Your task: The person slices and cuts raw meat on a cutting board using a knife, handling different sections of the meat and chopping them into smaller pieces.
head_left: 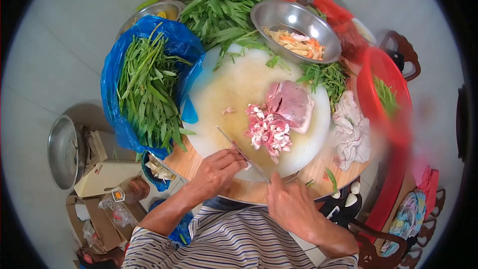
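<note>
A round white cutting board (224, 94) bears a large piece of pink meat (288, 100) and a heap of chopped meat (269, 132) in front of it. My right hand (291, 201) is closed round the handle of a knife (244, 155), whose blade points up and left near the board's front edge. Beside the blade, my left hand (217, 169) has its fingers bent and pressed together on a small piece of meat, mostly hidden under the fingertips. A tiny scrap of meat (227, 111) lies apart, left of the heap.
Leafy greens fill a blue plastic bag (191, 45) at the left. More greens (224, 12) and a steel bowl of shredded food (269, 15) stand behind the board. To the right are a crumpled cloth (351, 132) and a red basin (378, 65).
</note>
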